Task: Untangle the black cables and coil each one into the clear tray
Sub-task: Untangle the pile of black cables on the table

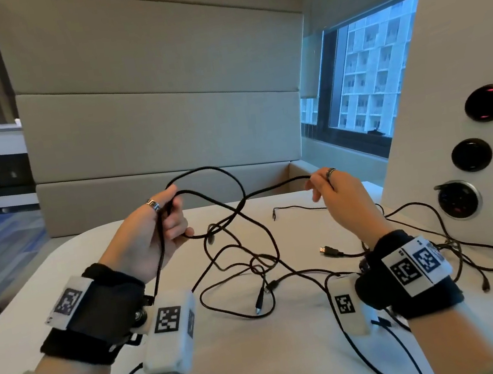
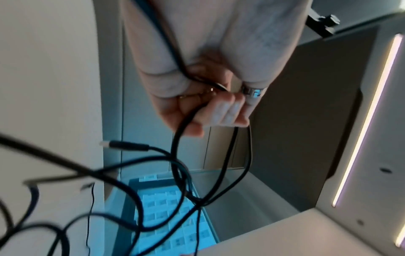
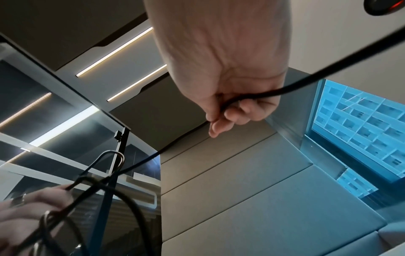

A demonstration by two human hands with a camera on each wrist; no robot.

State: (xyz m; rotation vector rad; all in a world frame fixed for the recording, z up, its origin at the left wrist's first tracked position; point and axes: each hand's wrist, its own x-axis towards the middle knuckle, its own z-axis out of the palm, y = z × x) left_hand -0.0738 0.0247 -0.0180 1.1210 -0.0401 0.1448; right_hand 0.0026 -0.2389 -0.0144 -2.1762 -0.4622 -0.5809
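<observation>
Several black cables (image 1: 252, 269) lie tangled on the pale table (image 1: 266, 369). My left hand (image 1: 162, 228) is raised over the table's left and grips a few loops of one thick black cable (image 2: 181, 131). That cable (image 1: 274, 186) stretches across to my right hand (image 1: 331, 187), which pinches it between thumb and fingers (image 3: 230, 112). Loose ends lie below: a USB plug (image 1: 328, 250), a thin jack tip (image 1: 274, 214) and a small connector (image 1: 260, 303). No clear tray shows in any view.
A white partition (image 1: 455, 91) with round black sockets (image 1: 470, 155) stands on the right, more cable loops (image 1: 472, 249) at its foot. A padded beige bench back (image 1: 160, 129) runs behind the table. A window (image 1: 372, 72) lies at the back right.
</observation>
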